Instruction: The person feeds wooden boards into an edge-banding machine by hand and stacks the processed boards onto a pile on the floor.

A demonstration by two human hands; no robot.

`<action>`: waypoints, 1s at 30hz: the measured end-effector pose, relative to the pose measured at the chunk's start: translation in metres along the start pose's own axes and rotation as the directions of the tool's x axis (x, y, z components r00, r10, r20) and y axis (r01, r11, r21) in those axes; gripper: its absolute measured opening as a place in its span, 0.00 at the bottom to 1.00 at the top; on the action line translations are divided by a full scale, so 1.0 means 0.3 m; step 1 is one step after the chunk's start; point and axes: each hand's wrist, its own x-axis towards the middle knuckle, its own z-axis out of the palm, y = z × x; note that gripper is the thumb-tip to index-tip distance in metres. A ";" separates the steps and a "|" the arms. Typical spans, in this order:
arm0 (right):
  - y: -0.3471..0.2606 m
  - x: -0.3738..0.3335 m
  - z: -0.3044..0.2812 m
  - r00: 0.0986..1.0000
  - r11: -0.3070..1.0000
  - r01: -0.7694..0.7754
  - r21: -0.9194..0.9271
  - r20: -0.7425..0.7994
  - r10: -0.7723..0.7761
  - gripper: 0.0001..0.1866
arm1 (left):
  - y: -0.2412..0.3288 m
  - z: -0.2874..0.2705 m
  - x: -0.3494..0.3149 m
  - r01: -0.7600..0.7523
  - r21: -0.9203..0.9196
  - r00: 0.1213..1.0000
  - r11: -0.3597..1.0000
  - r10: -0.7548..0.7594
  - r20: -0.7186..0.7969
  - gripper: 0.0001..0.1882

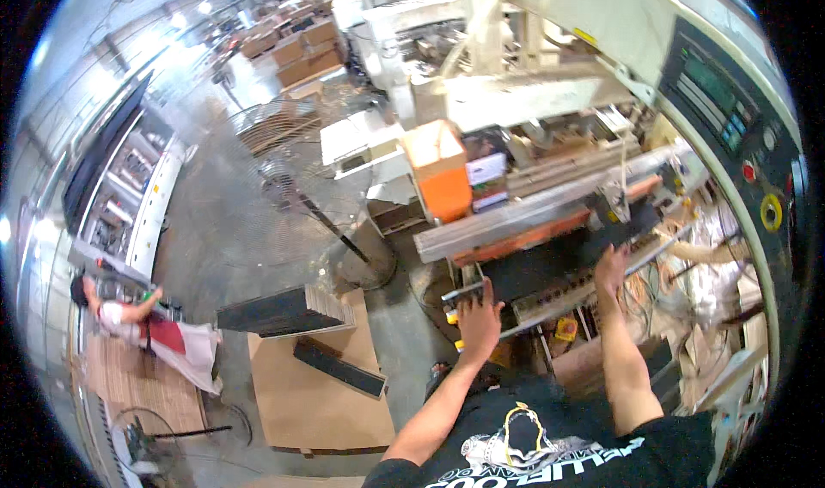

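A dark flat board (pixel 550 266) lies in the machine in front of me, under a long metal beam (pixel 507 228) with an orange-brown strip along its lower edge. My left hand (pixel 479 323) rests at the board's near left corner, by the metal front rail (pixel 526 323); its fingers are stretched and apart. Farther right, my right hand (pixel 611 269) is at the board's near edge with fingers extended, slightly blurred. Neither hand visibly wraps round anything. Whether the right fingertips press on the board or only hover is hard to tell.
A control panel (pixel 718 101) with a screen and red button stands at right. An orange box (pixel 441 174) sits behind the beam. To the left are a stack of dark panels (pixel 288 310), a loose dark strip (pixel 339 366) on cardboard (pixel 314 415), a pedestal fan (pixel 277 136) and another person (pixel 150 329).
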 end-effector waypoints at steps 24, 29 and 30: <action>-0.224 -0.357 -0.138 0.474 -0.079 -0.868 0.490 0.865 0.162 0.10 | -0.171 -0.062 0.170 -0.432 -0.274 0.873 0.859 0.475 0.112 0.28; -0.221 -0.369 -0.098 0.469 -0.052 -0.839 0.542 0.769 0.434 0.18 | -0.173 -0.038 0.178 -0.471 -0.325 0.873 0.820 0.487 -0.035 0.26; -0.220 -0.382 -0.098 0.461 -0.079 -0.832 0.549 0.764 0.451 0.18 | -0.181 -0.035 0.179 -0.494 -0.329 0.857 0.805 0.515 -0.026 0.26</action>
